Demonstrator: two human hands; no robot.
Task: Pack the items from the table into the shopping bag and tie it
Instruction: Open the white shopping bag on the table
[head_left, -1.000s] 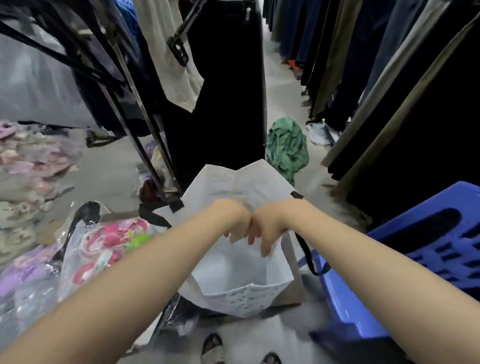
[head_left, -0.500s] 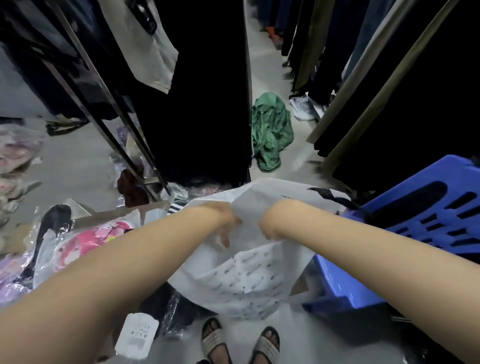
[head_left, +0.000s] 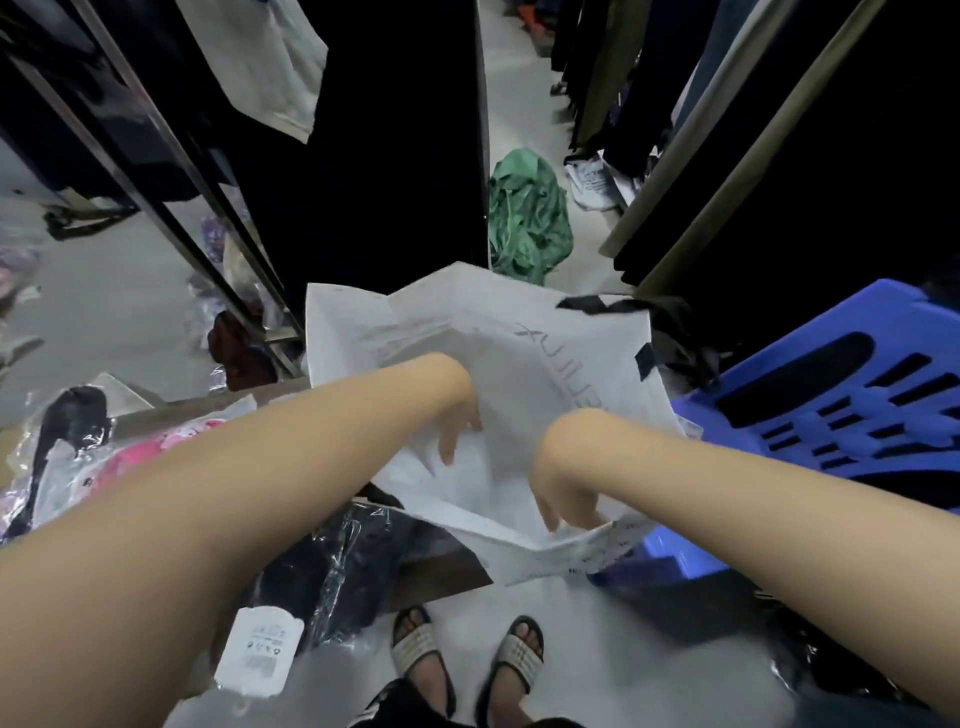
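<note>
A white shopping bag (head_left: 519, 364) with black handles and grey lettering hangs open in front of me. My left hand (head_left: 457, 421) reaches into its mouth, fingers pointing down against the inner wall. My right hand (head_left: 569, 499) grips the bag's near rim, fingers curled over the edge. Wrapped garments lie at the lower left: a dark one in clear plastic (head_left: 332, 566) with a white label, and a pink one (head_left: 156, 447) beside a black one (head_left: 67, 426).
A blue plastic stool (head_left: 831, 395) stands at my right. Racks of dark hanging clothes (head_left: 384, 156) line both sides of the aisle. A green garment (head_left: 527, 218) and a white shoe (head_left: 592, 182) lie on the floor ahead. My sandalled feet (head_left: 467, 654) are below the bag.
My hands, fist to fist a second ago, have moved apart and spread the bag's mouth. The bag has tilted over toward the stool and the view has tipped downward.
</note>
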